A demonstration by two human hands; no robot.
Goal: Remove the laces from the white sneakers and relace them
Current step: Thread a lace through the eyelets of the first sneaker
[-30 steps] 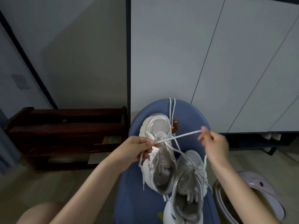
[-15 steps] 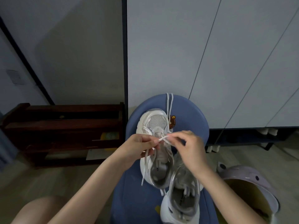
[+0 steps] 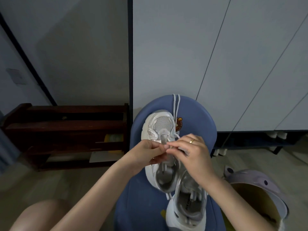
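Two white sneakers lie on a blue stool. The left sneaker points away from me; the right sneaker lies nearer, its opening facing up. A white lace trails from the left sneaker over the stool's far edge. My left hand and my right hand meet over the left sneaker's eyelets, fingertips together, both pinching the lace there. My right hand wears a ring and hides the middle of the shoes.
A dark wooden shoe rack stands on the left. White cabinet doors rise behind the stool. A purple bin with an open lid sits at the lower right. My knee shows at the bottom left.
My right hand has come in from the right, where it held the lace stretched out, to meet my left hand over the left sneaker. The taut span of lace is gone.
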